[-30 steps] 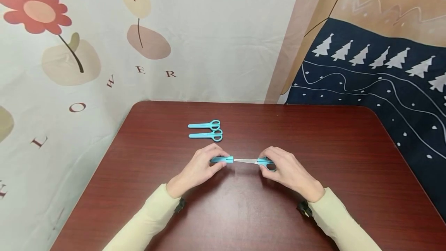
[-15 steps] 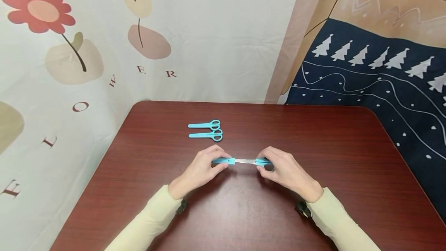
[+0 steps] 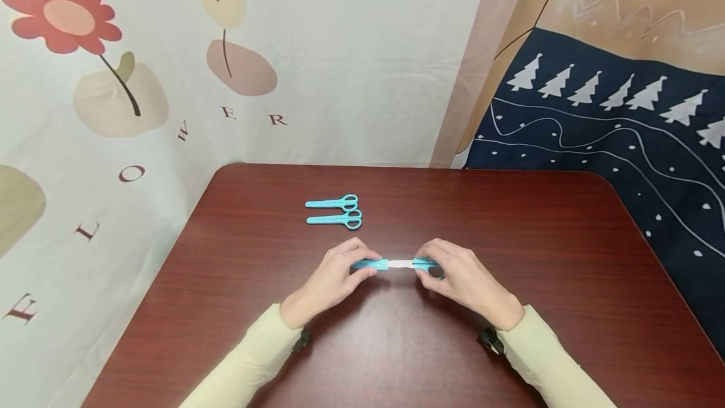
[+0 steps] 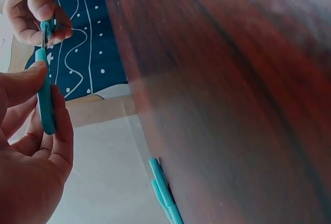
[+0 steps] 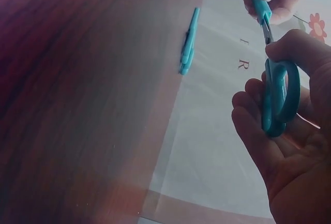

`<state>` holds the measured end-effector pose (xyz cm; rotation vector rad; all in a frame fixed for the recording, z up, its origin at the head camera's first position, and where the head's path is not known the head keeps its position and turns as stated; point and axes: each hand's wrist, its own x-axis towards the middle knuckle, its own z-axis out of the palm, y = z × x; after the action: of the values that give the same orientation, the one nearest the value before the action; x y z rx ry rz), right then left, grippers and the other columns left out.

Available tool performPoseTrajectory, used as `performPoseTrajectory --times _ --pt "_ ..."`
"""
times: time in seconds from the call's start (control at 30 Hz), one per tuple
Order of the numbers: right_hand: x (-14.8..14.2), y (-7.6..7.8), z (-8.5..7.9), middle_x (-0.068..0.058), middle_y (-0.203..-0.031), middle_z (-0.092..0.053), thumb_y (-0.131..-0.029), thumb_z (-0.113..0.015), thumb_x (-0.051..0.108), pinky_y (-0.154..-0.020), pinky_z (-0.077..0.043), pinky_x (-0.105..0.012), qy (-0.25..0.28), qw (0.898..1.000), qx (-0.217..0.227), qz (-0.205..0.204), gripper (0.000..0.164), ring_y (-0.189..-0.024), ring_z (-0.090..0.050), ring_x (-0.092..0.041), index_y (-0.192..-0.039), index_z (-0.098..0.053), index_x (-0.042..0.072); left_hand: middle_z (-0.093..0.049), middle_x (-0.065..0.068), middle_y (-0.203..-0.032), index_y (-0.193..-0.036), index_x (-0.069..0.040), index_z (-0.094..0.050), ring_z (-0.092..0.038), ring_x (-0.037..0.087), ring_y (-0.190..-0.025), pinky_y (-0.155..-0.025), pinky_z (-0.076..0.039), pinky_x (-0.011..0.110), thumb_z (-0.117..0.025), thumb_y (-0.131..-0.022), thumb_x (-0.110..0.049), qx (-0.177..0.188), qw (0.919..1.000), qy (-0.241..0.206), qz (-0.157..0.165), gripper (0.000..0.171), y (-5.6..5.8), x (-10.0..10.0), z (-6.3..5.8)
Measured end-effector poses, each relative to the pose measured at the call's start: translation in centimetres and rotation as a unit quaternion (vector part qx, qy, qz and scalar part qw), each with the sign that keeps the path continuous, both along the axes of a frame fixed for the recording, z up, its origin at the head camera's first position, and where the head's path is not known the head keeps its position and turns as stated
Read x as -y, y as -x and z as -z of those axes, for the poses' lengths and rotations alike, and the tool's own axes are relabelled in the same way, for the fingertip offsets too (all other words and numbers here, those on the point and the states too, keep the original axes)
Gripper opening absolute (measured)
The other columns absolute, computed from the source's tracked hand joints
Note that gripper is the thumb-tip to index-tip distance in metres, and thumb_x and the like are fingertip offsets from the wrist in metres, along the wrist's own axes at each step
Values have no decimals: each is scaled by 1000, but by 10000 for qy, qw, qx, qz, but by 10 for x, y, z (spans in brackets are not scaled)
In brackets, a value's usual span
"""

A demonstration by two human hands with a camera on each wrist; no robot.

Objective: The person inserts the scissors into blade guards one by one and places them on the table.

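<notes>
In the head view my left hand (image 3: 334, 274) pinches a light-blue scissors sheath (image 3: 374, 264) between thumb and fingers. Facing it, my right hand (image 3: 461, 276) grips the light-blue handles of a pair of scissors (image 3: 401, 264). The blade tips are inside the sheath's mouth, and a short length of bare metal shows between the two hands. The right wrist view shows the handle loops (image 5: 279, 94) between thumb and fingers. The sheath (image 4: 45, 97) lies along the left fingers in the left wrist view. Both hands are above the table.
Two more light-blue scissors, the upper pair (image 3: 331, 204) and the lower pair (image 3: 334, 220), lie sheathed side by side on the dark red-brown table (image 3: 510, 219), beyond my left hand. A printed cloth (image 3: 362, 68) hangs behind the table's far edge.
My left hand has moved a little right with the sheath, and my right hand slightly left with the scissors. The blades have slid into the sheath, so less metal shows.
</notes>
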<state>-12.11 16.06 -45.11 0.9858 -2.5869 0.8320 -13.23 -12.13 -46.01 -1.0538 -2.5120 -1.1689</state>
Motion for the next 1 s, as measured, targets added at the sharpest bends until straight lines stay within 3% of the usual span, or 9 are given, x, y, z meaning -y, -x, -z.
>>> performPoseTrajectory --times 0.57,1.0 --pt "4 -1 -1 7 -103 -67 -87 -80 15 -75 -57 -27 101 9995 -304 37 19 -89 -61 -7 -104 -72 15 -62 -5 -95 -109 -9 -78 -53 8 -76 -66 -47 23 -82 -88 -6 -126 9998 -138 -27 22 -2 -5 -3" --pt "7 -1 -1 6 -102 -66 -86 -79 12 -74 -57 -26 191 9985 -493 -105 20 -87 -61 -7 -104 -71 13 -61 -6 -94 -111 -9 -78 -52 6 -74 -66 -47 21 -80 -91 -9 4 9999 -157 39 20 -3 -7 -3"
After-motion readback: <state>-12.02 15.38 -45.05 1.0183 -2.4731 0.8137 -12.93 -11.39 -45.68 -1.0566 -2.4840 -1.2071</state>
